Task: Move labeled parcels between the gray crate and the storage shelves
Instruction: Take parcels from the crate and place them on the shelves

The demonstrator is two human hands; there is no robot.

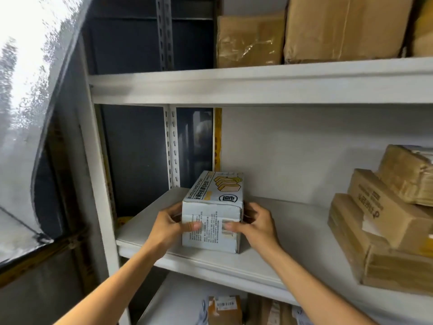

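The white printed box (212, 214) is gripped on both sides, left hand (172, 225) and right hand (254, 225) curled round it. It is rested on the middle shelf (293, 231), well apart from the brown parcels (384, 221).

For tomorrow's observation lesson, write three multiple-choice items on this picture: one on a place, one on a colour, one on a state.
1. Where is the white box? A in a crate. B on the middle shelf. C on the floor.
2. What colour are the parcels on the top shelf? A red. B green. C brown.
3. How is the box held? A by both hands. B by one hand. C by no hand.
Key: 1 B, its base sits on that board; 2 C, all are brown card; 3 A, the left hand and the right hand grip its sides.
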